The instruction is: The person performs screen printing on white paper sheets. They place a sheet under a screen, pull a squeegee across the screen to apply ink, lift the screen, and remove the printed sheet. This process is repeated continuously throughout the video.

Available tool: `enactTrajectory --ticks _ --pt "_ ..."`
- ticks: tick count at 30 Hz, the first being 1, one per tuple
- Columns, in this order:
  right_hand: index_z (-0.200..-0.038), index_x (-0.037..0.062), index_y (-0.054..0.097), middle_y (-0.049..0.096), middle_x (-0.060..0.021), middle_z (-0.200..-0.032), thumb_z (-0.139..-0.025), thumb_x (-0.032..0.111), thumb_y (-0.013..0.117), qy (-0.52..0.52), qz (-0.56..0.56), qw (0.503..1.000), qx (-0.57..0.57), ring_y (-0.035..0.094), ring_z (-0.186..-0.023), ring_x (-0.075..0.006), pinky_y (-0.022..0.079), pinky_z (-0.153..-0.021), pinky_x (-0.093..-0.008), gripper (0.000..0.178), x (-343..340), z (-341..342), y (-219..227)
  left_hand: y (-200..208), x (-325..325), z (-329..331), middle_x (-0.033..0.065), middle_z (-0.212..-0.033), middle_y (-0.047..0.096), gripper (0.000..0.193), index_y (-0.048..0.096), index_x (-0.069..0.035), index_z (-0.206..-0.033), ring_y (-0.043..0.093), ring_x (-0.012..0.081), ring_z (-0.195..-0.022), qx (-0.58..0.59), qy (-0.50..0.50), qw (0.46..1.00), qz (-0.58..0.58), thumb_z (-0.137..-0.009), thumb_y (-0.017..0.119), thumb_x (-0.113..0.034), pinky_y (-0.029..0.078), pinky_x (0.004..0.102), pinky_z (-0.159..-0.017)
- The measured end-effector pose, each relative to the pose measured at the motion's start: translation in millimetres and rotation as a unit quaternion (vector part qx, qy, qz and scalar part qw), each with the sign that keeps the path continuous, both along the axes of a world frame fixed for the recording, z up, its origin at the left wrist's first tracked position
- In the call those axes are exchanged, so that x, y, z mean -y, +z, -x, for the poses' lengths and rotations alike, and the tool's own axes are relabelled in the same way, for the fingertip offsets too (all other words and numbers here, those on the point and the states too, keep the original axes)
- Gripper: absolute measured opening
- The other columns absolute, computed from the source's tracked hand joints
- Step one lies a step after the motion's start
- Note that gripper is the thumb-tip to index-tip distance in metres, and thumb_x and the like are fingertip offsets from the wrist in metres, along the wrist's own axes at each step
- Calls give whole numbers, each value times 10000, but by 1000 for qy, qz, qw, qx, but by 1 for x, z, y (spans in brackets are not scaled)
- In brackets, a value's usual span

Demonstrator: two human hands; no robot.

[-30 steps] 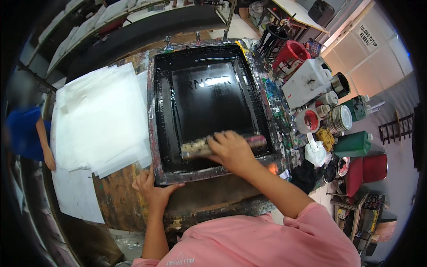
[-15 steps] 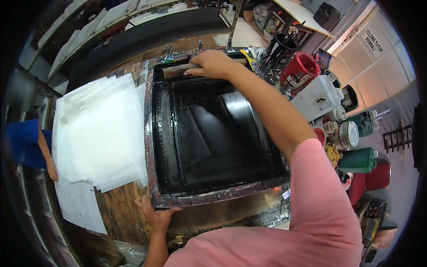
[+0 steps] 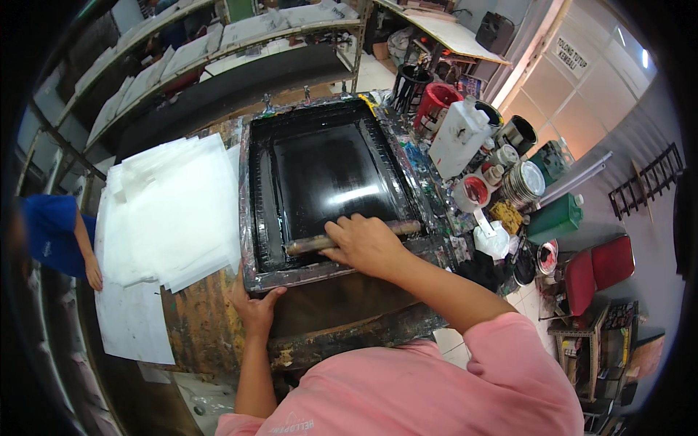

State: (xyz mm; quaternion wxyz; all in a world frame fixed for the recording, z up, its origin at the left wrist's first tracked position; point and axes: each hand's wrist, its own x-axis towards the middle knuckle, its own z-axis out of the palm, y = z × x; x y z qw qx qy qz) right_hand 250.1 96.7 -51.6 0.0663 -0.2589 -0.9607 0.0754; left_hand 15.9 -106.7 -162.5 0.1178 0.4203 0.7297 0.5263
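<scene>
Half a second ago the squeegee (image 3: 352, 236) was at the far edge of the screen-printing frame (image 3: 254, 211); now the right hand (image 3: 367, 245), fingers wrapped around it, has drawn it to the near edge, so the stroke seems finished. The left hand (image 3: 252, 305), fingers spread, presses the frame's near corner. White sheets (image 3: 171, 211) touch the left rim; ink cans (image 3: 471, 192) crowd the right.

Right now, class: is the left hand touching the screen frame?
Touching. The head view shows the left hand pressed against the near edge of the frame, fingers spread on its corner, while the right hand grips the squeegee.
</scene>
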Motion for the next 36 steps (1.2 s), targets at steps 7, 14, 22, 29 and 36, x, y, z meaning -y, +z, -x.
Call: enactTrajectory --ticks 7,14,22,29,36 --pt "-986 56 643 708 -161 -893 -981 452 676 -5 -190 965 -182 710 -915 -359 512 -812 -522 397 -29 16 143 114 -64 5 130 -1437 631 835 510 48 -1581 622 207 -1265 24 57 971 -233 -959 881 -369 489 349 -1108" --pt "-997 48 707 706 -187 -811 -999 482 592 -49 -285 931 -224 693 -775 -373 456 -831 -488 449 -87 69 218 75 -220 83 128 -1210 661 724 388 -13 -1652 659 262 -1101 129 10 971 -201 -1082 701 -331 542 450 -942" --pt "-844 76 649 605 -113 -706 -1014 480 561 -32 -233 947 -218 582 -666 -299 461 -788 -471 447 -113 78 227 -23 -324 115 125 -1059 721 254 829 -114 -1186 707 353 -959 -351 -37 933 71 -1022 749 -292 562 473 -848" --pt "-711 101 599 517 -49 -614 -1027 478 534 -23 -221 950 -218 486 -571 -235 465 -751 -456 497 -110 74 234 26 -307 123 169 -911 744 240 806 -39 -998 714 364 -776 -239 -60 969 -30 -1024 752 -271 554 427 -732" --pt "-577 126 549 429 16 -522 -1041 476 506 -36 -247 942 -223 389 -476 -170 470 -714 -441 583 -85 73 229 5 -117 156 57 -765 679 274 751 45 -977 551 116 -700 -122 181 976 -21 -1079 709 -206 471 300 -661"
